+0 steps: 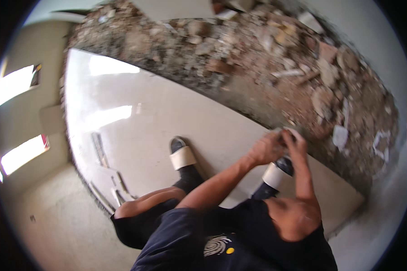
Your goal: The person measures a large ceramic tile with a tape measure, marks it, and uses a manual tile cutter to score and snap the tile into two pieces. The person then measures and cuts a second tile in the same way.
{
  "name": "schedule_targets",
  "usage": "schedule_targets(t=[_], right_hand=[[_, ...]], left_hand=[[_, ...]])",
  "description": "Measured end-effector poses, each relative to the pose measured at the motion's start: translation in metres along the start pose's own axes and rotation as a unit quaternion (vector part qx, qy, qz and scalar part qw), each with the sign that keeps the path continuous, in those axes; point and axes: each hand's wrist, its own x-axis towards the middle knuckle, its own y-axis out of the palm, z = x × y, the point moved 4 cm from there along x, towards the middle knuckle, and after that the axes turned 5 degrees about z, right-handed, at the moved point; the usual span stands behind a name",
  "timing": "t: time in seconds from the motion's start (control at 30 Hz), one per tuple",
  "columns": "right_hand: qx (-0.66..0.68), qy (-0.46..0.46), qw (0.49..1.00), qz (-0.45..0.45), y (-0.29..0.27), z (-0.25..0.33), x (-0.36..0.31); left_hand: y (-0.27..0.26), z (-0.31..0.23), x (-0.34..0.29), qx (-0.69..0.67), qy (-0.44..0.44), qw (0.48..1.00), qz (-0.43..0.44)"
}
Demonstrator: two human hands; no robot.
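My left hand (266,149) and my right hand (296,143) meet in front of my right knee, close above the edge of the pale glossy floor (167,104). Both hands are closed, fingers curled toward each other. Whatever lies between the fingertips is too blurred and covered to name. Below them is my right foot in a dark sock and a slide sandal (276,175) with a cream strap. My left foot, in the matching sandal (182,156), stands farther left on the same smooth surface.
Broken rubble (303,67) with stones and brick pieces runs along the floor's far edge. A white scrap (340,137) lies there at the right. Several long thin pieces (99,151) lie at the left, by the rougher concrete floor (54,217). Bright window openings (25,156) are at the far left.
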Motion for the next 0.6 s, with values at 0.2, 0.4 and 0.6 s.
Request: schedule_targets(t=[0.2,0.4,0.6], right_hand=[[0.071,-0.009,0.995,0.062,0.014,0.013,-0.008],[0.165,-0.060,0.979,0.099,0.021,-0.005,-0.005],[0.138,0.034,0.969,0.200,0.018,-0.028,-0.006]], left_hand=[[-0.025,0.013,0.002,-0.192,-0.137,0.971,-0.028],[-0.021,0.018,0.004,-0.162,-0.133,0.972,0.108],[-0.017,0.028,-0.012,-0.149,-0.172,0.961,0.159]])
